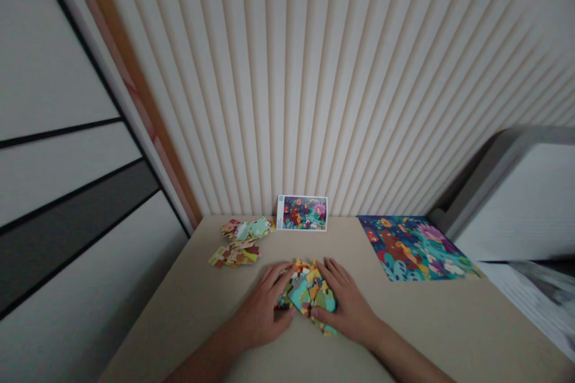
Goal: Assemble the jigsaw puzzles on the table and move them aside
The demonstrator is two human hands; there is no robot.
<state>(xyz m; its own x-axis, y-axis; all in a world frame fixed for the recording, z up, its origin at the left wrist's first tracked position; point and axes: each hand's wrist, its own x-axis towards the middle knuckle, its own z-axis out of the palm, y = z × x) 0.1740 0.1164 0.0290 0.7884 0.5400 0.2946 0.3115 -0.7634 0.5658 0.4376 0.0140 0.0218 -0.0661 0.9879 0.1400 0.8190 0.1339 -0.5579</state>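
A heap of colourful puzzle pieces (309,292) lies on the beige table (215,311) in front of me, with turquoise, yellow, green and orange parts. My left hand (265,304) curves around the heap's left side, its thumb and fingers spread apart. On the other side, my right hand (345,301) rests against the heap's right edge, its thumb lying over some pieces and its fingers pointing forward. Both palms face the pieces, and neither hand is closed on one. Parts of the heap's sides are hidden by the fingers.
More loose pieces (242,242) lie at the back left. A small picture card (303,213) leans against the pleated wall (296,72). At the back right is a colourful picture sheet (415,248), with a grey-white object (516,203) and papers (530,293) beyond it.
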